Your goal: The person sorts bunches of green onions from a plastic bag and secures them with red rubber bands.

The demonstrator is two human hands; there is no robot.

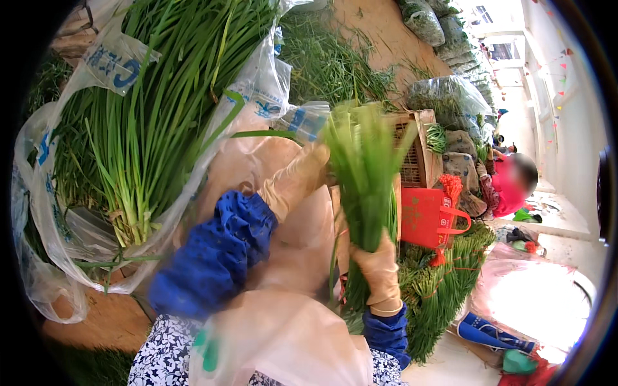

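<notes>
My right hand [376,273], in a tan rubber glove, is wrapped round a bunch of garlic chives [362,186]. The bunch stands nearly upright before me, its upper leaves blurred. My left hand [297,175], gloved alike, reaches to the left side of the bunch's upper part; its fingers are blurred and partly hidden, so I cannot tell whether they grip any leaves. A long loose leaf [264,134] lies just above it. On the left, a large heap of garlic chives [154,128] rests in an opened clear plastic bag [193,186] with blue print.
Tied bundles of chives [438,283] are stacked at my right, behind a red bag [421,217] and a slatted crate [412,154]. Leaf scraps [328,64] litter the ground ahead. Filled plastic bags [444,96] line the far right, where a person in pink [508,183] sits.
</notes>
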